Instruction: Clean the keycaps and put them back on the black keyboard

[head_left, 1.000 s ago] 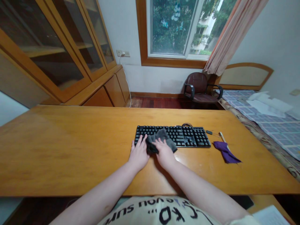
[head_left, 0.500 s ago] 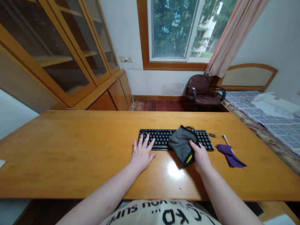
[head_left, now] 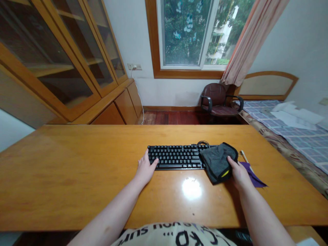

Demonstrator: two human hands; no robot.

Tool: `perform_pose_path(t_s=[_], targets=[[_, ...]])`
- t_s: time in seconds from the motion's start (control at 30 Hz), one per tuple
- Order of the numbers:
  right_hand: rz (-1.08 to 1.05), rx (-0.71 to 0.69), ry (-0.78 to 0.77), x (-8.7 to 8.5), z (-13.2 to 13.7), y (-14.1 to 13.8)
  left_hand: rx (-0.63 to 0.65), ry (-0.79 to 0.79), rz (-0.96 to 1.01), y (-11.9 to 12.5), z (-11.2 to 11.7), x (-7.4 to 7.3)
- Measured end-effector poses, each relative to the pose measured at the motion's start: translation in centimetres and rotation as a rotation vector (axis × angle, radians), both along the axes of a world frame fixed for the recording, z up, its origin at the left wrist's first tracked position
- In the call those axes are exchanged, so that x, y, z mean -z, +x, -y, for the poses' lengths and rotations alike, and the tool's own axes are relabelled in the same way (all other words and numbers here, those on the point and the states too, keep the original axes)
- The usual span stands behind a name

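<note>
A black keyboard (head_left: pixel 176 156) lies on the wooden desk (head_left: pixel 77 171). My left hand (head_left: pixel 145 168) rests at the keyboard's left end, fingers on its edge and first keys. My right hand (head_left: pixel 237 172) grips a dark grey cloth (head_left: pixel 217 161) with a yellow tag, spread over the keyboard's right end. A purple cloth (head_left: pixel 252 174) lies just right of that hand, partly hidden by it, with a thin white stick (head_left: pixel 244 156) beside it.
A brown office chair (head_left: pixel 217 100) stands beyond the desk under the window. A bed (head_left: pixel 289 126) with a checked cover runs along the right. Glass-fronted wooden cabinets (head_left: pixel 64 61) line the left wall.
My right hand has swept the grey cloth from the keyboard's left-middle to its right end. My left hand has slid to the keyboard's left edge.
</note>
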State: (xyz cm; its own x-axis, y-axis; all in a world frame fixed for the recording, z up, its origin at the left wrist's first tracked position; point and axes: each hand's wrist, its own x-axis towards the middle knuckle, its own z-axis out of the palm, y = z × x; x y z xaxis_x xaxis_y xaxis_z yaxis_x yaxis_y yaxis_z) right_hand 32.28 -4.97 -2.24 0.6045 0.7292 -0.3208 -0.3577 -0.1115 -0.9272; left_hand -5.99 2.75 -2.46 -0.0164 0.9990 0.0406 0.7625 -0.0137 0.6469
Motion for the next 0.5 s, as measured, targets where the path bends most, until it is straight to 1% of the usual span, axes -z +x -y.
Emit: perform_pose_path(t_s=[0.07, 0.17, 0.27, 0.37, 0.43, 0.5], targets=[[-0.055, -0.008, 0.022, -0.1, -0.6, -0.6, -0.017, 0.003, 0.007, -0.3, -0.4, 0.0], [-0.12, -0.036, 0.056, 0.1, -2.4, -1.2, -0.035, 0.011, 0.041, -1.0, -2.1, -0.7], [-0.136, -0.04, 0.108, 0.4, -5.3, -1.3, -0.05, 0.008, 0.046, -1.6, -4.8, -1.6], [-0.108, -0.049, 0.15, 0.7, -8.7, -1.4, -0.08, 0.011, 0.006, -1.6, -7.7, -2.3], [-0.069, -0.064, 0.16, 0.8, -10.6, -1.7, -0.094, 0.012, -0.027, -1.5, -9.3, -2.4], [-0.015, -0.075, 0.158, 1.0, -12.1, -2.0, -0.097, 0.005, -0.056, -1.4, -10.7, -2.2]])
